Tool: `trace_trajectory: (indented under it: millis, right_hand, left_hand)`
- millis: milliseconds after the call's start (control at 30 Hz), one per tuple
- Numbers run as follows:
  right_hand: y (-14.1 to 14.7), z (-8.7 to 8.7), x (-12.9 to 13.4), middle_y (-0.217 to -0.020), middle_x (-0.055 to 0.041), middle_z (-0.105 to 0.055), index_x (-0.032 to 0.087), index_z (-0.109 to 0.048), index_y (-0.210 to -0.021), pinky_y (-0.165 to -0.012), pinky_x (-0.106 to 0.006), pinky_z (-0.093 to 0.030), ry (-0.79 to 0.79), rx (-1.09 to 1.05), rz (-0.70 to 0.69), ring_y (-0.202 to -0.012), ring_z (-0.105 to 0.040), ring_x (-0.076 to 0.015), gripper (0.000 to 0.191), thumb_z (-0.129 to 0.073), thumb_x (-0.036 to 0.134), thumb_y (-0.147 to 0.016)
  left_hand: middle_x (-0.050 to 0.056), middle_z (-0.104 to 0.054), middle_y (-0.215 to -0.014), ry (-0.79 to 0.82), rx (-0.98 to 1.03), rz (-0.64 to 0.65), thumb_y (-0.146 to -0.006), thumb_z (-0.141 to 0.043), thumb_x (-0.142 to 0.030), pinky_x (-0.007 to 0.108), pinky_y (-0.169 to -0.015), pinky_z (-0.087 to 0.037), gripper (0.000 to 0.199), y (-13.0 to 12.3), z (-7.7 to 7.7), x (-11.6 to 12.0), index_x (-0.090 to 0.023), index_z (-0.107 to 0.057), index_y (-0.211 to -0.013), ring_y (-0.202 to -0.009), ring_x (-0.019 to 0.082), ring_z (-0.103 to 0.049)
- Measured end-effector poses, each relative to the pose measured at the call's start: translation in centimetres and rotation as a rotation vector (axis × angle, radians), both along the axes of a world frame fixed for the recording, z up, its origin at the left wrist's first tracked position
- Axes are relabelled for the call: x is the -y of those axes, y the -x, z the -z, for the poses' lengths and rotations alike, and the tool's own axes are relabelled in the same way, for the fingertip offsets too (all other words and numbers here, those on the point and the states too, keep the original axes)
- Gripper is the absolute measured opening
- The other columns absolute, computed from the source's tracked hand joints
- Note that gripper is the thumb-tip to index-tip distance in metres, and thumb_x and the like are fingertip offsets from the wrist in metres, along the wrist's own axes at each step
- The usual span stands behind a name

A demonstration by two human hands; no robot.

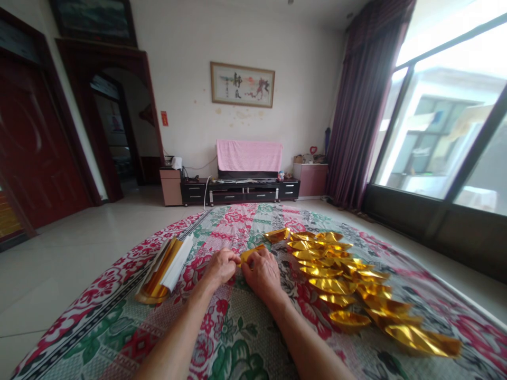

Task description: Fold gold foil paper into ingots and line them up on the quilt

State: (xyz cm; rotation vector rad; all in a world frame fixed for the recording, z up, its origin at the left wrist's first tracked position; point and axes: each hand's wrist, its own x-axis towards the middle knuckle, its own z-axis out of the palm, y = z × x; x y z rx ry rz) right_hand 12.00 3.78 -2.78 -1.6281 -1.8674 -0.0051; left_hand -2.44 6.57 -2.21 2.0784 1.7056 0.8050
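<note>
A piece of gold foil paper (pixel 252 253), partly folded, lies between my two hands above the flowered tablecloth. My left hand (pixel 222 265) pinches its left edge with bent fingers. Over its right part my right hand (pixel 262 272) is curled, gripping it and hiding most of it. To the right, several boat-shaped gold paper ingots (pixel 331 285) sit in rows, close beside one another. A stack of gold foil sheets with white backs (pixel 164 272), loosely curled, rests to the left of my left hand.
The round table wears a patterned red, green and white tablecloth (pixel 237 348). Beyond it stands a low black cabinet (pixel 243 196) with a pink cloth (pixel 249 155) draped over a screen-like shape. A purple curtain (pixel 352 105) and large windows are at the right.
</note>
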Motion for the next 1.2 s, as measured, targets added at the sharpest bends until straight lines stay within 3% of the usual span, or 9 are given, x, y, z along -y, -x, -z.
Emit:
trace_trajectory:
  millis: [233,400,600,833,1067,1200]
  right_hand:
    - [0.0,0.2,-0.1,-0.083,-0.0051,-0.054,0.021,-0.065,-0.074,-0.074,-0.026,-0.031,-0.008,-0.002,-0.003,-0.08,-0.047,-0.017,0.016,-0.056,0.034,-0.077]
    - [-0.1,0.2,0.0,-0.084,-0.005,-0.053,0.021,-0.064,-0.074,-0.073,-0.026,-0.031,-0.006,0.004,-0.003,-0.08,-0.047,-0.0167,0.016,-0.054,0.033,-0.078]
    - [0.0,0.2,0.0,-0.085,-0.0051,-0.053,0.022,-0.064,-0.075,-0.075,-0.026,-0.031,-0.008,0.013,-0.004,-0.082,-0.047,-0.0171,0.017,-0.053,0.033,-0.079]
    - [-0.3,-0.3,0.1,-0.085,-0.0056,-0.055,0.02,-0.065,-0.076,-0.075,-0.026,-0.033,0.025,-0.01,-0.033,-0.082,-0.049,-0.0165,0.013,-0.054,0.027,-0.077]
    - [-0.9,-0.4,-0.2,-0.085,-0.0058,-0.058,0.021,-0.068,-0.078,-0.078,-0.025,-0.034,0.042,-0.023,-0.103,-0.085,-0.052,-0.0158,0.017,-0.051,0.021,-0.079]
    - [-0.9,-0.2,-0.4,-0.085,-0.0059,-0.058,0.021,-0.068,-0.077,-0.078,-0.024,-0.034,0.033,-0.021,-0.11,-0.084,-0.052,-0.0157,0.018,-0.05,0.02,-0.08]
  left_hand:
    - [0.002,-0.067,-0.09,-0.017,-0.018,-0.039,-0.071,-0.054,-0.016,0.02,-0.076,-0.044,0.019,-0.3,0.1,0.1,-0.02,-0.071,-0.078,-0.083,0.013,-0.06]
    - [0.001,-0.067,-0.092,-0.031,-0.018,-0.014,-0.071,-0.051,-0.012,0.019,-0.078,-0.042,0.022,-0.2,0.3,-0.1,-0.021,-0.071,-0.076,-0.084,0.012,-0.06]
    - [0.002,-0.067,-0.089,-0.053,-0.046,-0.044,-0.071,-0.057,-0.02,0.021,-0.076,-0.043,0.015,-0.4,0.2,0.1,-0.021,-0.07,-0.078,-0.083,0.013,-0.059]
    - [0.002,-0.067,-0.086,-0.07,-0.058,-0.081,-0.069,-0.059,-0.018,0.022,-0.073,-0.043,0.014,-0.8,0.3,0.3,-0.02,-0.07,-0.077,-0.079,0.013,-0.059]
    - [0.001,-0.068,-0.092,-0.063,0.011,0.074,-0.071,-0.047,-0.007,0.019,-0.082,-0.044,0.029,0.5,1.0,-0.7,-0.02,-0.072,-0.079,-0.087,0.011,-0.061]
    - [0.0,-0.069,-0.094,-0.043,0.014,0.085,-0.067,-0.042,-0.001,0.019,-0.086,-0.044,0.038,1.0,1.3,-1.1,-0.02,-0.072,-0.081,-0.089,0.011,-0.061]
